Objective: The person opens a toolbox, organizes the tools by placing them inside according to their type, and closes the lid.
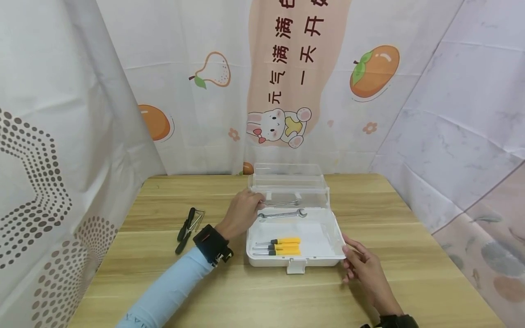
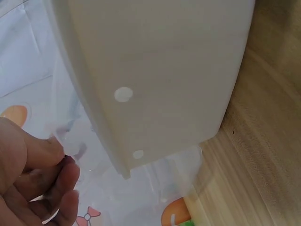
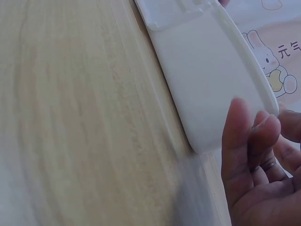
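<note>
My left hand (image 1: 243,210) pinches one end of a wrench (image 1: 283,203) over the back of a white toolbox (image 1: 296,262). In the left wrist view that wrench is blurred beyond my fingertips (image 2: 70,172). A second wrench (image 1: 283,214) lies inside the box, parallel to the first. Several yellow-handled screwdrivers (image 1: 285,246) lie side by side near the front wall. My right hand (image 1: 367,269) holds the box's front right corner, thumb and forefinger at the rim. The clear lid (image 1: 289,182) stands raised behind the box.
To the left on the wooden table (image 1: 156,202), black-handled tools (image 1: 186,230) lie with L-shaped hex keys (image 1: 198,219). A latch (image 1: 296,266) sticks out at the box's front. A printed curtain (image 1: 197,136) hangs close behind the table's far edge.
</note>
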Demonstrator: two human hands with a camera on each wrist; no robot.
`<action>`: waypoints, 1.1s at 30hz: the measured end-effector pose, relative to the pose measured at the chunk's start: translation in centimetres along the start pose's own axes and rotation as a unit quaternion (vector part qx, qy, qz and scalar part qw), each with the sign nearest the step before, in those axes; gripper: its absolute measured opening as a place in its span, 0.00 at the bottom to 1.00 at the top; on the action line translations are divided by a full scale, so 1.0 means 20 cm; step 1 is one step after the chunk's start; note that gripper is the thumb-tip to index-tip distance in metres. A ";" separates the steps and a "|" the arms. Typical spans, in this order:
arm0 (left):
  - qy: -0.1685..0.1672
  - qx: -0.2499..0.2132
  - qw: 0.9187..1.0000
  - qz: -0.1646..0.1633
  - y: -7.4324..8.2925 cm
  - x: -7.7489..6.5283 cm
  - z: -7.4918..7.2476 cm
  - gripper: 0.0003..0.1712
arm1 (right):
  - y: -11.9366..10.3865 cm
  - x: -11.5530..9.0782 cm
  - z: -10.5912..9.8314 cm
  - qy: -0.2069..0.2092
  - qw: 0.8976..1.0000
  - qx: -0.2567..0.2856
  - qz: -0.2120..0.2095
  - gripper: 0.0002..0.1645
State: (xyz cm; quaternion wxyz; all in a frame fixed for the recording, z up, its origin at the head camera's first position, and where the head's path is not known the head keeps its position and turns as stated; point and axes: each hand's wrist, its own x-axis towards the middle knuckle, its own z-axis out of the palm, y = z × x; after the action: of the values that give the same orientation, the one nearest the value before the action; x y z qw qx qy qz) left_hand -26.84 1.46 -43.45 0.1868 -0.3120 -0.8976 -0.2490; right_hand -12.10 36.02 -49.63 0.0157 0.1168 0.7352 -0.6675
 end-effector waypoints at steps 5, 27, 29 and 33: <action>-0.017 0.000 1.000 -0.017 -0.02 0.00 0.02 0.04 | 0.00 -0.01 0.01 0.002 1.000 0.003 0.002 0.35; -0.008 -0.082 0.997 -0.013 -0.18 -0.17 -0.05 0.08 | 0.02 -0.01 0.03 0.003 1.000 -0.015 0.006 0.36; -0.024 -0.073 0.997 -0.023 -0.26 -0.24 -0.12 0.08 | 0.01 0.00 0.02 0.003 1.000 -0.022 0.002 0.36; -0.063 0.009 0.997 -0.052 -0.45 -0.38 -0.26 0.06 | 0.00 0.00 0.00 0.010 0.999 -0.032 -0.002 0.36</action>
State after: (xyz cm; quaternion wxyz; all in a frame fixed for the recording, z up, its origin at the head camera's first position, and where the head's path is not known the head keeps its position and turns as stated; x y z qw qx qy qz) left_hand -26.19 -11.24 -45.97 0.1199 -0.2784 -0.9247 -0.2303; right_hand -12.11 36.05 -49.73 0.0106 0.1209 0.7564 -0.6428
